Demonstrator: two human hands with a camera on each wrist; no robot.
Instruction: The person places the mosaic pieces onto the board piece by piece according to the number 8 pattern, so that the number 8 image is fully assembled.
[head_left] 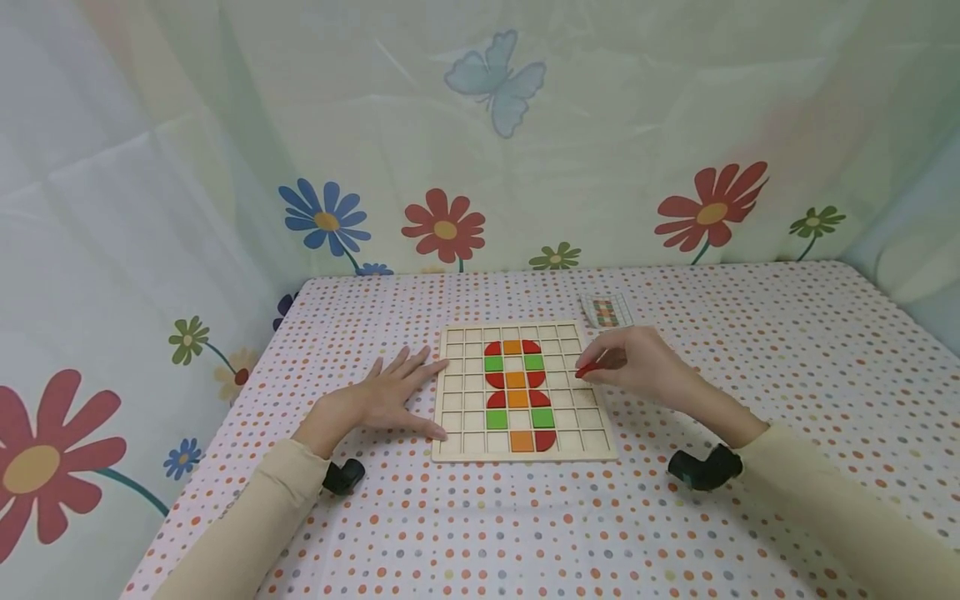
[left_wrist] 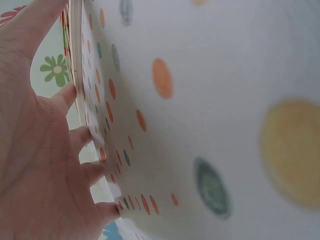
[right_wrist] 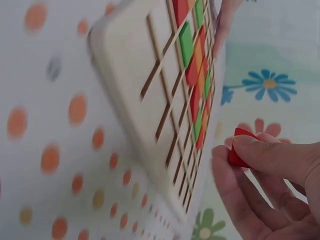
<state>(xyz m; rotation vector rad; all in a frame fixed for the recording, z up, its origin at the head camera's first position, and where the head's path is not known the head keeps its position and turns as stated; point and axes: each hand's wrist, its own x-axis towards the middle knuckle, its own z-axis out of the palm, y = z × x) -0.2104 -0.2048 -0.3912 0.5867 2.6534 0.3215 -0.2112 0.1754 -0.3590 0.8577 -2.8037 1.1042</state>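
A wooden grid board (head_left: 453,437) lies on the table, with red, green and orange pieces set in its middle columns. My right hand (head_left: 641,367) pinches a red piece (right_wrist: 241,148) between thumb and fingertips, above the board's right edge. In the right wrist view the piece is apart from the board. My left hand (head_left: 386,396) lies with spread, straight fingers at the board's left edge, its thumb and index fingertip touching the rim. The bottom row holds an orange square (head_left: 521,441) and a red rounded piece (head_left: 545,439); the cell left of that orange square is bare.
A small pattern card (head_left: 607,311) with a printed coloured grid lies behind the board's right corner. The table has a dotted cloth (head_left: 465,533). A flowered cloth (head_left: 600,167) hangs behind it. Black wrist devices (head_left: 705,467) sit at both sleeves.
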